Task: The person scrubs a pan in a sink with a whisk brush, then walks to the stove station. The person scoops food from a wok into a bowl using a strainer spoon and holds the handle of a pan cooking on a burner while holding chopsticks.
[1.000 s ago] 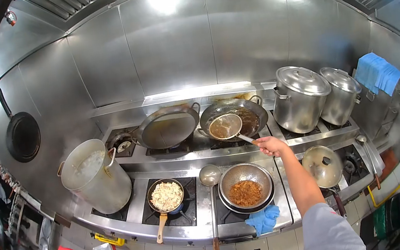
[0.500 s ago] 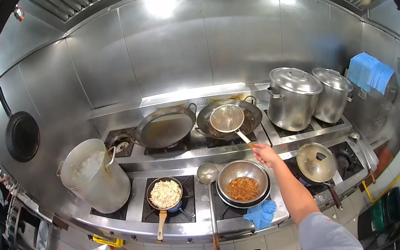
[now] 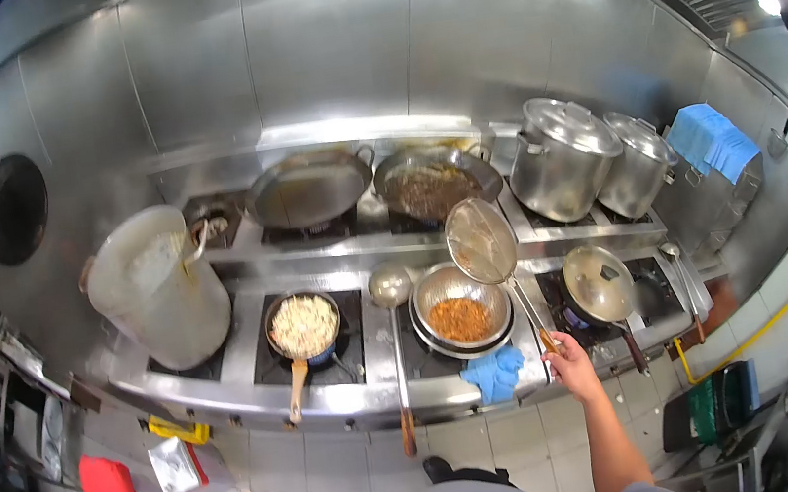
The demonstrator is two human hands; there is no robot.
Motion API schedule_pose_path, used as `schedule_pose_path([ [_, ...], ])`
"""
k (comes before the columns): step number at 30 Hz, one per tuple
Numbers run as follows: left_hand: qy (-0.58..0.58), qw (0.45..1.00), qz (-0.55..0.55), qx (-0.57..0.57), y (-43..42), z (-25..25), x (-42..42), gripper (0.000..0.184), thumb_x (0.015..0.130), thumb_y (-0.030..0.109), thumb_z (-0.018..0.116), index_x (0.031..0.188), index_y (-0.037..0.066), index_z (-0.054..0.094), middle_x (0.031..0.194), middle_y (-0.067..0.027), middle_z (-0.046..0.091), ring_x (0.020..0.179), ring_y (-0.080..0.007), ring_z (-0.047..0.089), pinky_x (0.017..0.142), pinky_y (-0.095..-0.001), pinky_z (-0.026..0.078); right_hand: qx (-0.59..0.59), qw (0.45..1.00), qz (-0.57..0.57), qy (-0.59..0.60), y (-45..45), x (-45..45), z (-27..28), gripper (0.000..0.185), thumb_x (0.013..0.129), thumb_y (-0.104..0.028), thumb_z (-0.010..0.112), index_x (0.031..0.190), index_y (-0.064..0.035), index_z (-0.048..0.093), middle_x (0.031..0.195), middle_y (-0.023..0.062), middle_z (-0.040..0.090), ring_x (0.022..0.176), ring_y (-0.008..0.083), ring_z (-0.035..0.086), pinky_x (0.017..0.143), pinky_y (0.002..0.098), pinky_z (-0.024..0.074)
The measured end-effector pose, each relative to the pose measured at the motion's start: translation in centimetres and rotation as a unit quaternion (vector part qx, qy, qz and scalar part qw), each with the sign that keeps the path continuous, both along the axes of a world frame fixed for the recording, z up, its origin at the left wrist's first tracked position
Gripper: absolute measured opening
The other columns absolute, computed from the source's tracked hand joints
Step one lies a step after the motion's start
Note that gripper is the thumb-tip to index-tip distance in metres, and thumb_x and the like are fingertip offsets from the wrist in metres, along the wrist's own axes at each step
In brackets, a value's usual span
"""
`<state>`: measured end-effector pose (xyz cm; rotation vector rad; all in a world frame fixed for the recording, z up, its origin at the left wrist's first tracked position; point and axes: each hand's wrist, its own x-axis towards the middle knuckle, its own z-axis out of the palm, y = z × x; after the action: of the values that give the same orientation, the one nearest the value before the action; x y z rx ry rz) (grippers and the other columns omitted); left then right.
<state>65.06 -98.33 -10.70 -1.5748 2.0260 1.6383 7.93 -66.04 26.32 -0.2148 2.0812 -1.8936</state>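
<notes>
My right hand (image 3: 570, 362) is closed round the wooden handle of a mesh strainer (image 3: 481, 242), whose round head is tilted above the right edge of a steel bowl (image 3: 459, 289). Reddish-brown food (image 3: 461, 320) lies in that bowl, which is stacked on other vessels. A blue cloth (image 3: 494, 374) lies in front of the bowl. Behind the strainer, a wok (image 3: 431, 184) holds dark liquid. To the bowl's left is a ladle (image 3: 389, 286) with a long handle, then a small pan (image 3: 302, 327) of pale chopped food. My left hand is out of view.
A tall pot (image 3: 168, 306) of cloudy liquid stands at the left. Another wok (image 3: 309, 190) is on the back row. Two lidded pots (image 3: 562, 164) stand at the back right, and a lidded pan (image 3: 599, 285) sits at the front right. A person is partly visible at far left.
My right hand has drawn the strainer back from over the wok, towards me and to the right, and its head is now tilted near the bowl. The view has tipped downward.
</notes>
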Motion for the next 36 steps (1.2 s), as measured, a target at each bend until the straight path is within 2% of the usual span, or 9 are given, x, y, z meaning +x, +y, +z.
schedule_pose_path([
  [1, -0.028, 0.974, 0.149, 0.167, -1.2, -1.3, -0.1, 0.026, 0.086, 0.022, 0.058, 0.104, 0.003, 0.06, 0.063, -0.0082, 0.057, 0.047, -0.0171, 0.051, 0.041, -0.0303, 0.041, 0.064, 0.997, 0.002, 0.033, 1.0, 1.0, -1.3, 0.039, 0.086, -0.004, 0.055, 0.125, -0.0055, 0.046, 0.087, 0.0052, 0.061, 0.06, 0.0087, 0.052, 0.052, 0.0224, 0.0419],
  [3, -0.037, 0.983, 0.102, 0.148, -1.9, 0.3, 0.0, 0.028, 0.086, 0.028, 0.056, 0.1, 0.004, 0.06, 0.062, -0.0095, 0.056, 0.043, -0.0184, 0.05, 0.038, -0.0322, 0.04, 0.137, 0.988, 0.01, 0.067, 2.2, 1.9, -2.1, 0.043, 0.085, -0.002, 0.056, 0.127, -0.0053, 0.046, 0.09, 0.0069, 0.062, 0.065, 0.0114, 0.055, 0.057, 0.0255, 0.0447],
  [5, -0.09, 0.98, 0.09, 0.155, -3.0, 4.2, -2.3, 0.024, 0.088, 0.02, 0.053, 0.104, 0.003, 0.059, 0.058, -0.0074, 0.055, 0.04, -0.013, 0.048, 0.036, -0.0281, 0.038, 0.293, 0.897, 0.012, 0.329, 2.2, 2.5, -1.8, 0.047, 0.084, -0.003, 0.056, 0.13, -0.0055, 0.046, 0.091, 0.0087, 0.062, 0.075, 0.0186, 0.058, 0.071, 0.0318, 0.0476],
  [6, -0.09, 0.98, 0.086, 0.157, -3.6, 4.8, -2.9, 0.024, 0.088, 0.02, 0.053, 0.104, 0.003, 0.059, 0.058, -0.0074, 0.055, 0.04, -0.013, 0.048, 0.036, -0.0281, 0.038, 0.351, 0.889, 0.009, 0.294, 1.1, 3.7, 0.7, 0.054, 0.081, -0.003, 0.057, 0.132, -0.0117, 0.046, 0.091, 0.0123, 0.058, 0.085, 0.0289, 0.057, 0.082, 0.0367, 0.0447],
  [13, -0.025, 0.99, 0.075, 0.114, -6.4, 6.1, -4.6, 0.025, 0.089, 0.028, 0.055, 0.099, 0.006, 0.058, 0.06, -0.0077, 0.054, 0.039, -0.0157, 0.046, 0.035, -0.0301, 0.037, 0.522, 0.794, 0.069, 0.302, -0.1, 4.3, -3.4, 0.055, 0.078, -0.006, 0.059, 0.13, -0.0221, 0.048, 0.085, 0.0139, 0.053, 0.08, 0.032, 0.056, 0.073, 0.0413, 0.0469],
  [27, -0.113, 0.975, 0.09, 0.17, 1.2, -0.1, 0.7, 0.026, 0.088, 0.028, 0.053, 0.1, 0.005, 0.06, 0.064, -0.0096, 0.057, 0.044, -0.0196, 0.052, 0.04, -0.0344, 0.045, 0.465, 0.836, 0.022, 0.291, -0.3, 5.3, -2.3, 0.054, 0.078, -0.008, 0.059, 0.128, -0.0246, 0.05, 0.084, 0.0129, 0.053, 0.078, 0.0322, 0.056, 0.071, 0.0412, 0.0467],
  [29, -0.059, 0.992, 0.065, 0.093, 2.6, 0.1, 0.8, 0.038, 0.09, 0.039, 0.048, 0.083, 0.003, 0.057, 0.06, -0.0102, 0.054, 0.044, -0.0201, 0.048, 0.039, -0.0371, 0.038, 0.456, 0.838, 0.018, 0.298, -0.1, 5.0, -3.0, 0.054, 0.078, -0.009, 0.059, 0.129, -0.0251, 0.05, 0.085, 0.0131, 0.054, 0.078, 0.0326, 0.057, 0.071, 0.0412, 0.0466],
  [33, -0.097, 0.978, 0.092, 0.157, 0.8, 0.4, -2.0, 0.026, 0.087, 0.027, 0.052, 0.099, 0.005, 0.061, 0.064, -0.0096, 0.057, 0.044, -0.0192, 0.052, 0.04, -0.0342, 0.044, 0.475, 0.825, 0.062, 0.3, 0.7, 4.2, -3.1, 0.054, 0.077, -0.006, 0.058, 0.128, -0.0235, 0.05, 0.086, 0.0133, 0.055, 0.079, 0.0333, 0.058, 0.072, 0.0416, 0.0478],
  [36, -0.044, 0.991, 0.101, 0.07, 1.7, -1.0, -2.9, 0.045, 0.087, 0.047, 0.051, 0.073, 0.006, 0.057, 0.055, -0.0045, 0.049, 0.038, -0.0136, 0.04, 0.035, -0.0313, 0.033, 0.399, 0.865, 0.048, 0.299, 1.5, 3.2, -2.8, 0.049, 0.081, -0.005, 0.055, 0.128, -0.0174, 0.049, 0.083, 0.0116, 0.055, 0.076, 0.0282, 0.058, 0.068, 0.0381, 0.0479],
])
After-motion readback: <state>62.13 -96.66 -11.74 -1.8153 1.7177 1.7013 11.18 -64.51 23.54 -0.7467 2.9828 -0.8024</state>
